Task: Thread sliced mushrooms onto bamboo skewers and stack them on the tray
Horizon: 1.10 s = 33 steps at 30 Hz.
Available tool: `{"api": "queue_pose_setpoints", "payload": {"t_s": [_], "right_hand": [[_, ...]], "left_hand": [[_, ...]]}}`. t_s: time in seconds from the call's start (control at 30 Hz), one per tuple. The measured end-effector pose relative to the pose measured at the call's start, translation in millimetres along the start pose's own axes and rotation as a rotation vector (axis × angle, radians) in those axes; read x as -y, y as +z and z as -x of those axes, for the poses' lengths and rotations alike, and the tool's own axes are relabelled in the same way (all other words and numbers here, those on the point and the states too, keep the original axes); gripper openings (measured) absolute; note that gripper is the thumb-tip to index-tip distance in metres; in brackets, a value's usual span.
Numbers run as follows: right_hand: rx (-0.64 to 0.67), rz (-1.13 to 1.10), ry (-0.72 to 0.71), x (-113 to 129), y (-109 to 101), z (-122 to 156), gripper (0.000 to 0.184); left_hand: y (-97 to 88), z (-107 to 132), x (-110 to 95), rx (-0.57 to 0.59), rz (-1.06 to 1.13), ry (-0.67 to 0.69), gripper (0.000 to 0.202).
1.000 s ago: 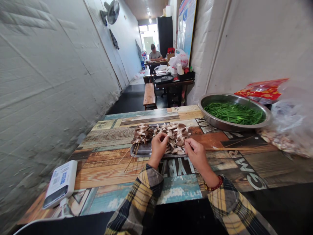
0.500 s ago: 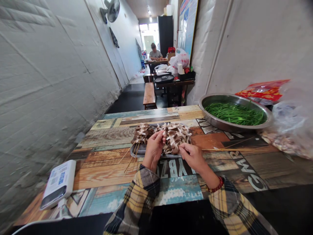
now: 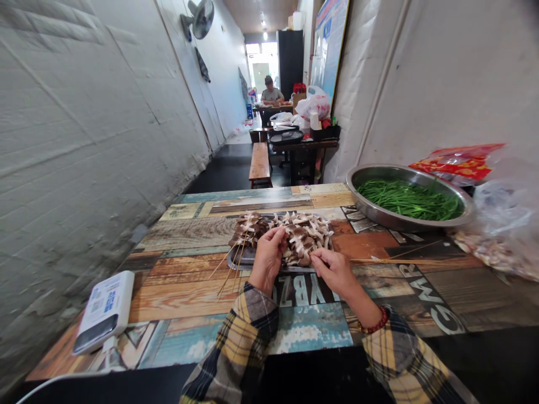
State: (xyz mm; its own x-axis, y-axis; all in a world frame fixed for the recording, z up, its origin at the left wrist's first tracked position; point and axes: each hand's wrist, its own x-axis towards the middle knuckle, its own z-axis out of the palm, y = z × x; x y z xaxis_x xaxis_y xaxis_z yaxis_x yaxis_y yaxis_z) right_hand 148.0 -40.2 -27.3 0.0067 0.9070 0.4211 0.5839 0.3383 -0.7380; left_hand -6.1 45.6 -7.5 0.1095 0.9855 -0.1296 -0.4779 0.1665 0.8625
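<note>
A metal tray [image 3: 233,264] in the middle of the table carries a heap of grey-brown oyster mushrooms [image 3: 316,229]. Threaded mushrooms [image 3: 249,224] lie at its left end, with thin bamboo skewers [image 3: 229,273] sticking out towards me. My left hand [image 3: 268,255] is closed in a pinch at the near side of the heap, its fingertips against an oyster mushroom. To its right, my right hand [image 3: 336,271] pinches low at the heap's near edge; what lies between thumb and finger is too small to make out. Mushrooms span the gap between both hands.
A steel basin [image 3: 352,191] of green chives [image 3: 406,199] stands at the right, beside plastic bags [image 3: 501,216]. Loose skewers [image 3: 400,261] lie right of my right hand. A white boxy device [image 3: 105,311] with a cable sits at left. Another person [image 3: 272,94] sits far back.
The whole view has shifted slightly. Both hands stay pinched at nearly the same spots by the mushrooms, the left fingertips now closer against the heap.
</note>
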Motion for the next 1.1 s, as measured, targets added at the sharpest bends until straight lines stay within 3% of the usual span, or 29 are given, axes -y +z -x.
{"api": "queue_pose_setpoints", "payload": {"t_s": [0.8, 1.1], "right_hand": [[-0.016, -0.001, 0.022, -1.5, 2.4, 0.0, 0.025], [-0.017, 0.014, 0.036, 2.6, 2.0, 0.2, 0.026]], "left_hand": [[3.3, 0.7, 2.4, 0.028, 0.058, -0.015, 0.031], [3.8, 1.4, 2.4, 0.060, -0.042, 0.016, 0.025]]}}
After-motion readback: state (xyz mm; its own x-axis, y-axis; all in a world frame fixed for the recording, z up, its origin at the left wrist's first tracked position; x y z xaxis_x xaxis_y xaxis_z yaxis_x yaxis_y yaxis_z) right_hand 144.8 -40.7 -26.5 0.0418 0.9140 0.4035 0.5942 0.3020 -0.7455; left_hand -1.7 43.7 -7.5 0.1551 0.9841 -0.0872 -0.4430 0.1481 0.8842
